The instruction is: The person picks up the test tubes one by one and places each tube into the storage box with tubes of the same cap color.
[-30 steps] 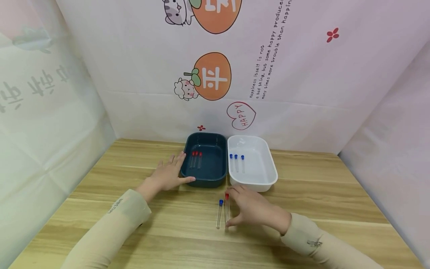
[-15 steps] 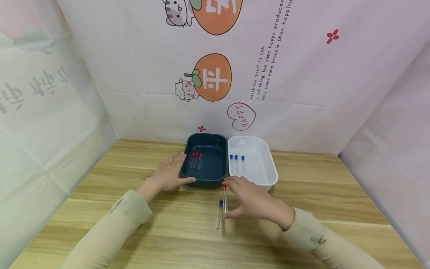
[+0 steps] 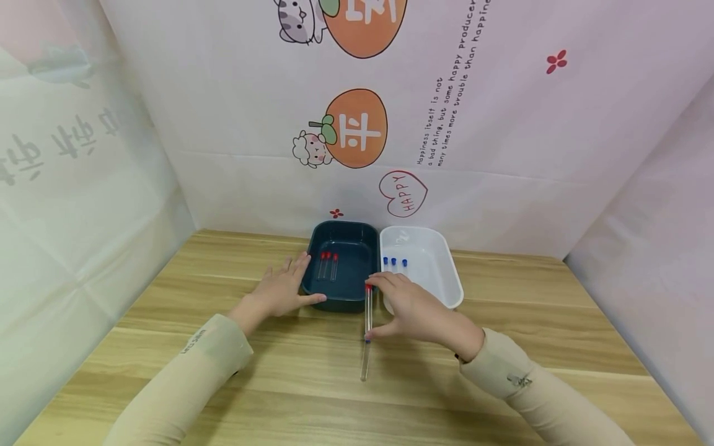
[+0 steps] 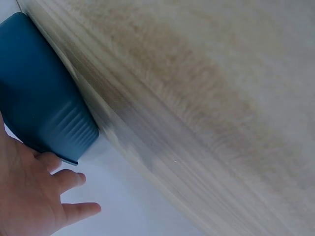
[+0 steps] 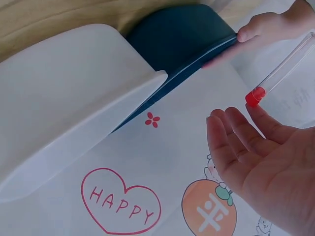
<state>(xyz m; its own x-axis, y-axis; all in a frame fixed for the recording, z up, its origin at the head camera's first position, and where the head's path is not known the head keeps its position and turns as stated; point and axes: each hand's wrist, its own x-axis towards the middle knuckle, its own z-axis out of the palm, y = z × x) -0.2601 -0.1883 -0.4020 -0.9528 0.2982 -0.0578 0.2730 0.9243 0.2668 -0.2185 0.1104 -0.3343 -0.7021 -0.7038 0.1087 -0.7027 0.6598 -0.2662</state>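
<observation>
In the head view my right hand (image 3: pixel 418 310) pinches a red-capped test tube (image 3: pixel 368 310) near the front of the two bins, cap away from me. The right wrist view shows the red cap (image 5: pixel 255 96) at a fingertip. A blue-capped test tube (image 3: pixel 365 362) lies on the table, its cap partly hidden by my right thumb. With fingers spread, my left hand (image 3: pixel 279 292) touches the left rim of the dark teal bin (image 3: pixel 340 305). Several fingers of it also show beside that bin's wall (image 4: pixel 44 93) in the left wrist view.
Red-capped tubes (image 3: pixel 328 266) lie inside the teal bin. Against it stands a white bin (image 3: pixel 446 272) with blue-capped tubes (image 3: pixel 393 262), partly covered by my right hand. A printed cloth (image 3: pixel 491 204) hangs behind the wooden table (image 3: pixel 502 297).
My right hand has lifted the red-capped tube off the table and carried it forward and slightly left, toward the teal bin's front rim. The left hand stays on the bin.
</observation>
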